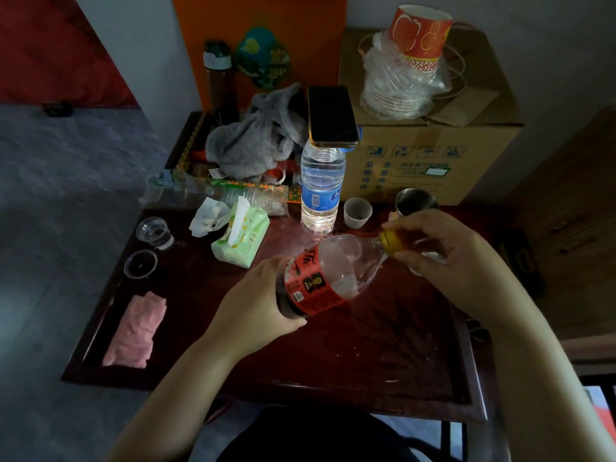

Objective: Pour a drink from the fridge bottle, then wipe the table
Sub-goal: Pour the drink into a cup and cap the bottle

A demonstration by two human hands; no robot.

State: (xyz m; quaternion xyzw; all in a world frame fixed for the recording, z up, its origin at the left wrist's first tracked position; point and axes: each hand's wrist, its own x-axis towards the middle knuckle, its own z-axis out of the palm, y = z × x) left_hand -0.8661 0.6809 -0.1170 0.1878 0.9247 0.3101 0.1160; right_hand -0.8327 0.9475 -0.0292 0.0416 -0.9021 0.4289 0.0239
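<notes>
Left hand (253, 305): gripped the tilted bottle's (320, 278) base.
Right hand (443, 251): fingers pinched its gold cap (391, 242).
Bench (366, 355): underneath.

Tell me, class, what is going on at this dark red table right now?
A person holds a clear plastic bottle with a red label tilted over the dark red wooden table. The left hand grips its base while the right hand has fingers on the gold cap, which is on. Nothing is being poured yet. A folded pink cloth lies unused at the table's left edge.
</notes>
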